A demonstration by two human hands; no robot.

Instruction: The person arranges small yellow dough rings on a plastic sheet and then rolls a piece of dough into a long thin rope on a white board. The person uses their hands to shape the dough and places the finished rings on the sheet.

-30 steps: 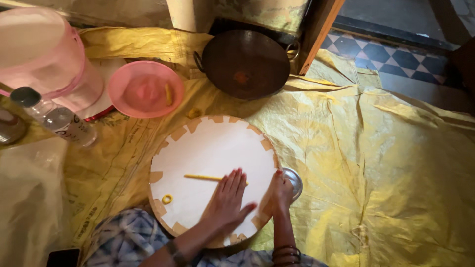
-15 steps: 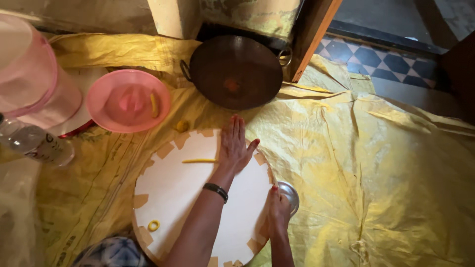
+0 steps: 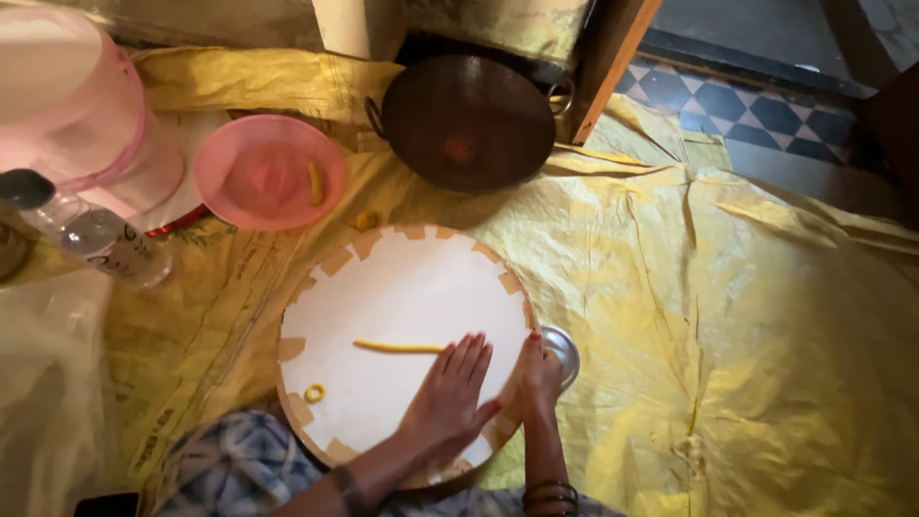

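Head view: left hand (image 3: 448, 397) flat, open, holding nothing, rolling thin yellow dough strand (image 3: 397, 347) on round white board (image 3: 402, 287); right hand (image 3: 538, 375), grip unclear, at small steel bowl (image 3: 563, 352); next needs even pressure.

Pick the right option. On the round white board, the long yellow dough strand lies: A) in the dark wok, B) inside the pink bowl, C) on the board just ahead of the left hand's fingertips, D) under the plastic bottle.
C: the yellow dough strand lies flat on the round white board, right at the fingertips of the left hand, apart from the pink bowl.
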